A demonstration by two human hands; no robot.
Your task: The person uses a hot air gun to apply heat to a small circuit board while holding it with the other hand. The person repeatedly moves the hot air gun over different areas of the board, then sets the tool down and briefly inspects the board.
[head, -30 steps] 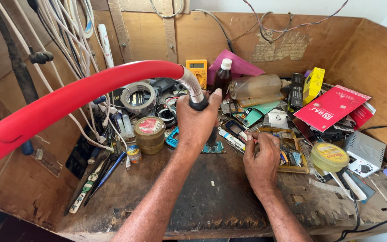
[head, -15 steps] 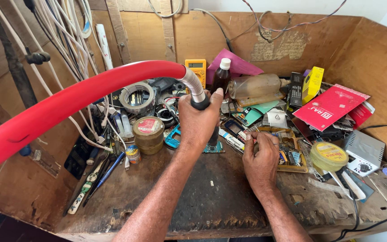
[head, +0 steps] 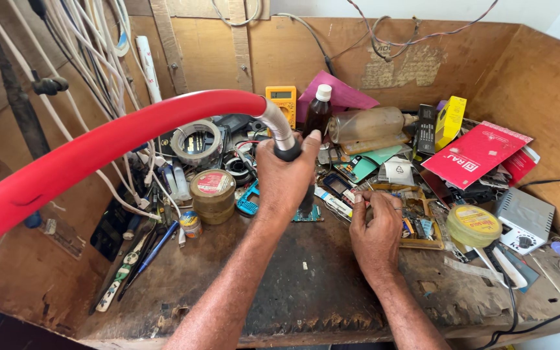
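Red hose (head: 118, 139) nozzle gripped by left hand (head: 284, 178); right hand (head: 376, 230) beside.

Hose (head: 118, 139): red, ending in a silver ribbed neck (head: 278, 127) with black grip (head: 288, 154). Meter (head: 281, 102): yellow-orange. Bottle (head: 317, 111): dark brown, white cap. Box (head: 474, 154): red with white markings. Tape roll (head: 474, 225): yellow. Pen (head: 157, 246): blue. Desk (head: 293, 291): dark, stained brown.

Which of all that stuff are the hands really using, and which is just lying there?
In use:
left hand gripping the nozzle of the red hose
right hand reaching into the small tray

Lying about:
tape roll
yellow meter
brown bottle
red packet
round tin
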